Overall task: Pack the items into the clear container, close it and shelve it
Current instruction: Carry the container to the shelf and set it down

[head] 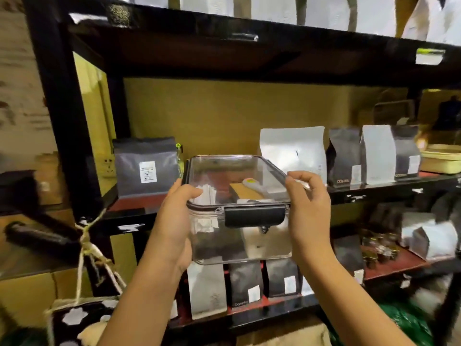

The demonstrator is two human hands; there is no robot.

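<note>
The clear container (239, 236) hangs in the air in front of the middle shelf (139, 216), level with its front edge. Its transparent lid (232, 171) lies flat on top and a black latch (255, 216) is folded down on the near side. Inside I make out white packets, a brown packet and a small white scoop. My left hand (174, 221) grips the container's left wall, thumb on the lid rim. My right hand (309, 211) holds the right wall, fingertips pinching the lid's right edge.
A grey pouch (147, 168) stands left on the middle shelf; a white pouch (294, 153) and several dark and white pouches stand right, with a gap between. The lower shelf (274, 310) carries more pouches and small jars (379, 250). A black upright (57, 96) stands left.
</note>
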